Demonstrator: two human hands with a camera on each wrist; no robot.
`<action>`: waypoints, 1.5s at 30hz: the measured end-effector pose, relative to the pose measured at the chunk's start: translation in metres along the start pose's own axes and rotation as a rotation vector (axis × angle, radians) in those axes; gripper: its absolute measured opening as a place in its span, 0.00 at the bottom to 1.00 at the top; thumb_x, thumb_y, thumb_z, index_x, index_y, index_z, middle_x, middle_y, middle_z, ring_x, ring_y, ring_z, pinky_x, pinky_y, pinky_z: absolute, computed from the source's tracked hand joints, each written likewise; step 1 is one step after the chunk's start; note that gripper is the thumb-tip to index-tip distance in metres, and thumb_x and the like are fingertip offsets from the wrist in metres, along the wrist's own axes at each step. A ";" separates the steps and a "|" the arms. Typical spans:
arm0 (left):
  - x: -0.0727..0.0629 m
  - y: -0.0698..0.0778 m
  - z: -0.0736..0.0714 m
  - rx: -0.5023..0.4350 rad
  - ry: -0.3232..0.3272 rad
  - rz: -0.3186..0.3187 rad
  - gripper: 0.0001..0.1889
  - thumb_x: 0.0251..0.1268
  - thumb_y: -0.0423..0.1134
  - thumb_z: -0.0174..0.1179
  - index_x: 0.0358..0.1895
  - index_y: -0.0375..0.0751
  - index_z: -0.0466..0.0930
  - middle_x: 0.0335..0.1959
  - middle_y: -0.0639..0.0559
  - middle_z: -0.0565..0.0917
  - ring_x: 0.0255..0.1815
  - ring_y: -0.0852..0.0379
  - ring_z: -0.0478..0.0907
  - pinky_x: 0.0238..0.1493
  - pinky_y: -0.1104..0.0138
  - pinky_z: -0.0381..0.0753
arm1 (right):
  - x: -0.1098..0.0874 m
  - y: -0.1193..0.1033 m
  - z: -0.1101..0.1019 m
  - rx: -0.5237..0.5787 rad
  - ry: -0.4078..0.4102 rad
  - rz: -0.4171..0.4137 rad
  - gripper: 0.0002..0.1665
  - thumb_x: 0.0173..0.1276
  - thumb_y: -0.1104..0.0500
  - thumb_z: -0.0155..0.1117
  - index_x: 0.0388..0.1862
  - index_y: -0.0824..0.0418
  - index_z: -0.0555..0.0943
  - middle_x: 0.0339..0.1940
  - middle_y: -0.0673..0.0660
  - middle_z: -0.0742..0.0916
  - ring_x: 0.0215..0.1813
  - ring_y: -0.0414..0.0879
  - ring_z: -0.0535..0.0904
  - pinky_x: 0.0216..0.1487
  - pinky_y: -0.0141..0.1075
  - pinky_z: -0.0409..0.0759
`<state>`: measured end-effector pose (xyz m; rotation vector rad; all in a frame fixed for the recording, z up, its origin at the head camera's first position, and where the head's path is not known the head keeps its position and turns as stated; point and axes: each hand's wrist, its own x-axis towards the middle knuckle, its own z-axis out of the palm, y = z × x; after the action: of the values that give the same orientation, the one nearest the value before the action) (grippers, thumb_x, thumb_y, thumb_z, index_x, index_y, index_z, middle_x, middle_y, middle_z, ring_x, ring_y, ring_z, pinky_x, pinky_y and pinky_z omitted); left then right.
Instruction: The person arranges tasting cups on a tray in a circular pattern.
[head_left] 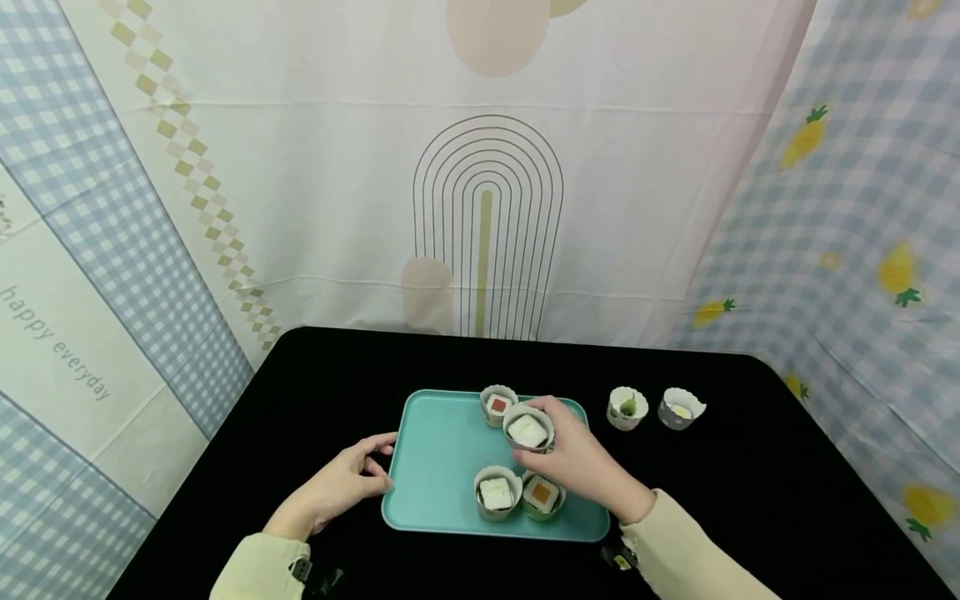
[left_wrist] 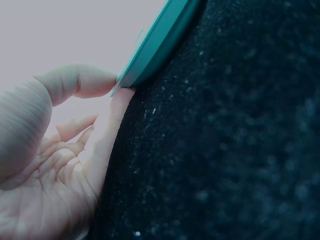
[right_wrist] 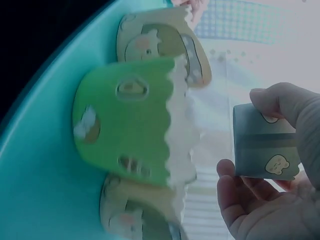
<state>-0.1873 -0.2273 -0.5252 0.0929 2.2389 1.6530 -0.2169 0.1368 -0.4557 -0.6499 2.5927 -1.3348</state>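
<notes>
We see a white, arch-printed cloth (head_left: pixel 330 192) at twelve o'clock. We have blue-checked cloth (head_left: pixel 127 167) at ten, pineapple-printed cloth (head_left: pixel 847 208) at three.

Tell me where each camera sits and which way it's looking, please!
Head: worn on the person's head, facing forward and down at the tray; both sleeves, the left hand and the right hand show.
Left wrist: worn on that wrist, facing the left hand, which pinches the tray's edge.
Right wrist: worn on that wrist, facing the right hand, the held cup and three other cups on the tray.
Shared: the head and right wrist views both show the held cup.
</notes>
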 end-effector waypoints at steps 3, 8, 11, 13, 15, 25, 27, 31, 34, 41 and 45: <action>0.001 0.000 0.000 0.000 -0.001 0.002 0.40 0.66 0.34 0.66 0.81 0.43 0.62 0.71 0.38 0.70 0.47 0.50 0.78 0.53 0.60 0.79 | 0.005 -0.004 0.007 -0.001 -0.019 -0.011 0.32 0.70 0.53 0.74 0.68 0.58 0.71 0.61 0.57 0.80 0.58 0.49 0.81 0.57 0.44 0.83; 0.001 0.000 0.000 0.001 -0.002 -0.007 0.40 0.66 0.34 0.66 0.81 0.43 0.62 0.71 0.38 0.70 0.47 0.50 0.78 0.54 0.59 0.79 | 0.010 -0.010 0.014 -0.037 -0.017 -0.002 0.33 0.69 0.54 0.75 0.68 0.58 0.72 0.61 0.58 0.80 0.56 0.49 0.82 0.53 0.44 0.84; 0.000 0.000 0.000 -0.001 -0.001 -0.011 0.40 0.66 0.34 0.66 0.81 0.43 0.62 0.71 0.38 0.70 0.47 0.50 0.78 0.54 0.59 0.79 | 0.013 -0.013 0.018 -0.052 -0.028 0.004 0.36 0.69 0.54 0.75 0.71 0.60 0.71 0.63 0.60 0.79 0.57 0.51 0.81 0.53 0.44 0.84; 0.000 0.000 0.000 -0.002 0.000 -0.009 0.40 0.66 0.34 0.66 0.81 0.42 0.62 0.70 0.38 0.70 0.47 0.50 0.78 0.54 0.59 0.79 | 0.015 -0.014 0.020 -0.057 -0.045 0.005 0.39 0.70 0.54 0.74 0.75 0.62 0.69 0.66 0.62 0.78 0.59 0.52 0.81 0.53 0.45 0.84; 0.000 0.001 0.000 -0.001 0.001 -0.009 0.40 0.66 0.34 0.66 0.81 0.43 0.62 0.70 0.38 0.70 0.47 0.50 0.78 0.54 0.59 0.79 | 0.018 -0.015 0.022 -0.063 -0.064 0.010 0.42 0.71 0.53 0.72 0.78 0.64 0.66 0.69 0.64 0.77 0.60 0.53 0.82 0.54 0.45 0.84; 0.000 0.002 0.002 0.009 0.011 -0.013 0.40 0.65 0.34 0.67 0.81 0.42 0.63 0.69 0.39 0.71 0.46 0.50 0.79 0.54 0.59 0.79 | 0.027 -0.019 0.031 -0.041 -0.148 -0.026 0.44 0.73 0.53 0.71 0.79 0.67 0.63 0.68 0.64 0.78 0.58 0.52 0.82 0.56 0.46 0.83; -0.001 0.003 0.002 0.005 0.009 -0.015 0.40 0.65 0.34 0.67 0.81 0.42 0.63 0.69 0.39 0.71 0.46 0.50 0.78 0.54 0.59 0.79 | 0.028 -0.020 0.033 -0.051 -0.156 -0.029 0.43 0.73 0.53 0.71 0.78 0.67 0.64 0.67 0.64 0.79 0.58 0.52 0.82 0.56 0.46 0.82; -0.002 0.004 0.002 -0.003 0.004 -0.012 0.40 0.66 0.34 0.66 0.81 0.42 0.62 0.70 0.38 0.70 0.47 0.50 0.78 0.53 0.60 0.80 | 0.029 -0.022 0.037 -0.089 -0.162 -0.030 0.40 0.73 0.52 0.71 0.76 0.67 0.66 0.67 0.64 0.79 0.59 0.53 0.82 0.57 0.47 0.82; -0.002 0.004 0.002 -0.004 0.006 -0.009 0.40 0.66 0.33 0.66 0.81 0.42 0.62 0.70 0.38 0.70 0.47 0.50 0.78 0.52 0.60 0.80 | 0.030 -0.025 0.039 -0.110 -0.177 -0.035 0.39 0.73 0.52 0.71 0.75 0.66 0.68 0.66 0.63 0.80 0.59 0.53 0.82 0.56 0.45 0.82; -0.002 0.004 0.002 -0.008 0.011 -0.023 0.40 0.65 0.33 0.66 0.81 0.42 0.62 0.70 0.38 0.70 0.46 0.50 0.78 0.52 0.60 0.81 | 0.033 -0.026 0.042 -0.124 -0.204 -0.044 0.36 0.72 0.51 0.72 0.72 0.63 0.70 0.59 0.57 0.82 0.54 0.47 0.82 0.52 0.41 0.82; -0.002 0.003 0.002 -0.008 0.015 -0.023 0.40 0.65 0.33 0.66 0.81 0.42 0.63 0.69 0.39 0.70 0.46 0.50 0.78 0.52 0.60 0.80 | 0.034 -0.026 0.044 -0.121 -0.206 -0.031 0.35 0.72 0.50 0.72 0.72 0.61 0.71 0.57 0.55 0.83 0.53 0.45 0.82 0.51 0.41 0.82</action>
<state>-0.1855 -0.2246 -0.5226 0.0524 2.2364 1.6554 -0.2251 0.0765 -0.4587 -0.8037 2.5191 -1.0629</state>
